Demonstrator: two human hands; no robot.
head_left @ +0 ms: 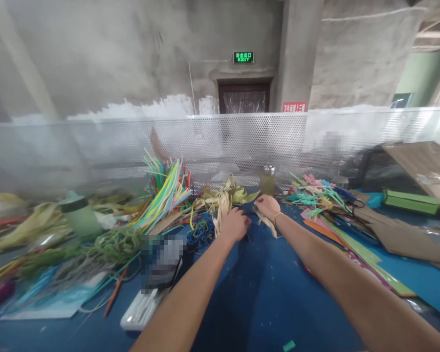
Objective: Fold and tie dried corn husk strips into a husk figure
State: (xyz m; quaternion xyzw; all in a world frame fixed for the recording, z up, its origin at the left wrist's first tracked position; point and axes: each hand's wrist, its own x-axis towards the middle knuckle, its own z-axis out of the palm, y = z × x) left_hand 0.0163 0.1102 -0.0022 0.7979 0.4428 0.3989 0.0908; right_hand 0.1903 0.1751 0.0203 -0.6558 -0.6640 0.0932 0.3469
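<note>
1. The dry, pale leaves [223,205] lie toward the far side of the blue bench [267,298], just beside my left hand [236,224]; a narrow dry strip [267,224] hangs under my right hand [267,204].
2. Handling these well, I judge, calls for a light touch: leaf this dry looks apt to split along its length, so a slow, even draw in line with the strip should serve better than a sideways tug.
3. I would steady with the left and do the finer work with the right, keeping loose ends clear of the blue string tangle [201,233], which could snag them.
4. My arms reach forward from the near edge and converge, with a small gap between the hands.
5. My left hand is palm down with its fingers bent inward, close against the pale leaves. Its fingertips are blurred, so I cannot tell whether it grips anything.
6. My right hand is bent at the wrist, above a gold bracelet [277,217], its fingers pointing left and drawn together, apparently pinching the strip, whose free end trails toward me.
</note>
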